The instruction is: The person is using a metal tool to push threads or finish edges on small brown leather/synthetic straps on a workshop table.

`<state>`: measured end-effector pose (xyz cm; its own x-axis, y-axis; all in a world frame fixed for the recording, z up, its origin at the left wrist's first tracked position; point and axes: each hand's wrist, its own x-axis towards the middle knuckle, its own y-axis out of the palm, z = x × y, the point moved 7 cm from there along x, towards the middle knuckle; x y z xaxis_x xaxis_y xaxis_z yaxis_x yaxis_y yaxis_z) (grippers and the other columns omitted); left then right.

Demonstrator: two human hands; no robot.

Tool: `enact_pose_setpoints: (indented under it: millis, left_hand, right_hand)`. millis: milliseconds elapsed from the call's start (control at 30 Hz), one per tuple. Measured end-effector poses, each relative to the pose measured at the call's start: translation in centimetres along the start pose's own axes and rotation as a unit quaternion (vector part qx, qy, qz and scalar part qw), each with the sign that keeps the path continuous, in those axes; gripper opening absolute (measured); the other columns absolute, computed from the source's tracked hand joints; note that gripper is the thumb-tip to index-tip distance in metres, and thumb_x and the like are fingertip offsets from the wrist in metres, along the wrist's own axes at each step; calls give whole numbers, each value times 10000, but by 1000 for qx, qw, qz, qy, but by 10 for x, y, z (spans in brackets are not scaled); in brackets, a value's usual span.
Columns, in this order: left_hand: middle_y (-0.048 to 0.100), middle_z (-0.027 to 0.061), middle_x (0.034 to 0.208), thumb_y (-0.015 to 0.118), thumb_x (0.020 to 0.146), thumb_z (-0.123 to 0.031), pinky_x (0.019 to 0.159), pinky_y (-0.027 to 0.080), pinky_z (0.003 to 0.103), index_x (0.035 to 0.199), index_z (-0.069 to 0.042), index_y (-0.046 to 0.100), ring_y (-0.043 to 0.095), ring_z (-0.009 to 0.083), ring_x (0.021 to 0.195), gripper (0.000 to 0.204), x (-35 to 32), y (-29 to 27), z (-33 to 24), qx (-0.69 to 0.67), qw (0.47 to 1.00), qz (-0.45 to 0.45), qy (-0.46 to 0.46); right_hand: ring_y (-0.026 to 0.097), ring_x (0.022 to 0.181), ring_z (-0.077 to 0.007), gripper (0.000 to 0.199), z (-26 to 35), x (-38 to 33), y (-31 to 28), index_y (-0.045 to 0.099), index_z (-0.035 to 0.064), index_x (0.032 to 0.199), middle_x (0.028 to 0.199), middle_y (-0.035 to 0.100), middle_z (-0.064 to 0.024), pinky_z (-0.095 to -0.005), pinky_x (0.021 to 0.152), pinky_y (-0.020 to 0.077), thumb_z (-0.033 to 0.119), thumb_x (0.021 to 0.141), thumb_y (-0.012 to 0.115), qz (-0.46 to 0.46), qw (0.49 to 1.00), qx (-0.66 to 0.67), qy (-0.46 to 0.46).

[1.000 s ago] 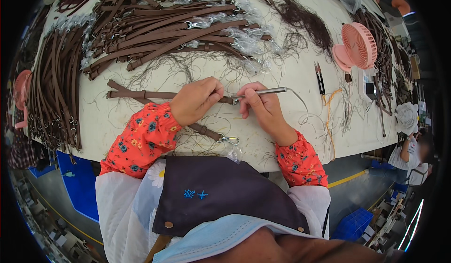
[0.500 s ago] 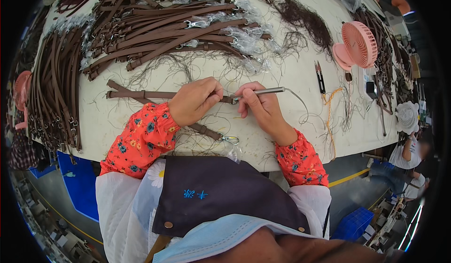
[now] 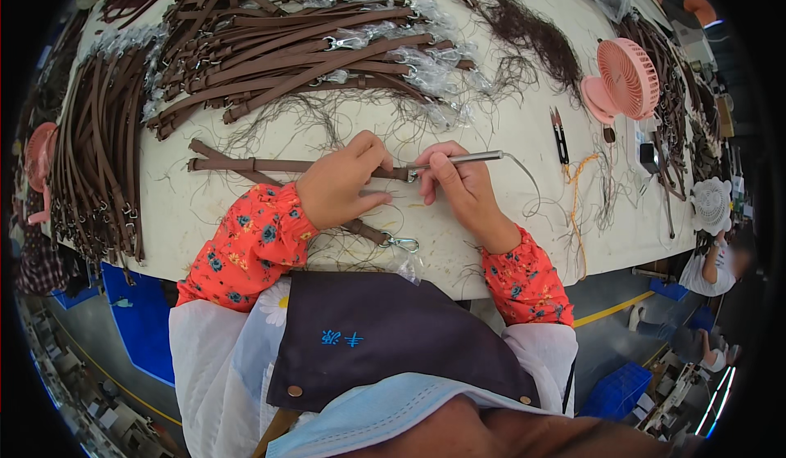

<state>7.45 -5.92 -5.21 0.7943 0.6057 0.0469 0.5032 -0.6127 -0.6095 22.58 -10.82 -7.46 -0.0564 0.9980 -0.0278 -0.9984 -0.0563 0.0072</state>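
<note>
A brown strap (image 3: pixel 282 165) lies sideways across the table, its metal-fitted end between my hands. Over it is my left hand (image 3: pixel 337 186), thumb and index finger spread apart; the curled fingers behind hide part of the strap. My right hand (image 3: pixel 465 189) grips a slim silver pen-like tool (image 3: pixel 476 157) with a thin grey cord, its tip at the strap's metal fitting. Whether the right fingers also pinch the strap end, I cannot tell. Crossing underneath is a second brown strap (image 3: pixel 363 229), ending near me in a silver snap hook (image 3: pixel 401 243) with clear plastic.
Brown straps with plastic-wrapped hooks are heaped at the back (image 3: pixel 278 65), and more hang over the left edge (image 3: pixel 98 155). Dark loose threads (image 3: pixel 532 36) lie behind my right hand. To the right are black thread snips (image 3: pixel 559 137), an orange cord (image 3: pixel 575 212) and a pink fan (image 3: pixel 626 77).
My left thumb and index finger have parted from their pinch, the thumb moving toward me. The right hand keeps the tool at the fitting, hardly shifted.
</note>
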Motion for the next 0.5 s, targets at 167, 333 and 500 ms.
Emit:
enact_pose_setpoints:
  millis: [167, 333, 500]
  left_hand:
    - [553, 74, 872, 698, 761, -58, 646, 504, 348, 864, -47, 569, 602, 248, 763, 165, -9, 16, -9, 223, 960, -101, 136]
    - [570, 71, 858, 684, 761, -35, 613, 501, 343, 849, -52, 574, 605, 236, 712, 142, -6, 13, -11, 234, 953, -135, 138]
    - [572, 70, 825, 649, 801, -21, 554, 467, 288, 854, -24, 589, 581, 166, 602, 81, -2, 4, 9, 10, 998, -66, 14]
  right_hand:
    - [559, 567, -80, 337, 2, 0, 2, 607, -31, 952, 680, 596, -29, -222, 528, 460, 259, 1023, 450, 13, 1000, -12, -7]
    - [564, 559, -86, 340, 1, -1, 4, 619, -28, 934, 690, 597, -39, -233, 523, 462, 258, 1021, 458, 32, 999, -15, 10]
    - [568, 559, -90, 345, 2, -2, 5, 629, -32, 916, 690, 594, -42, -235, 523, 461, 255, 1018, 468, 32, 999, -13, 13]
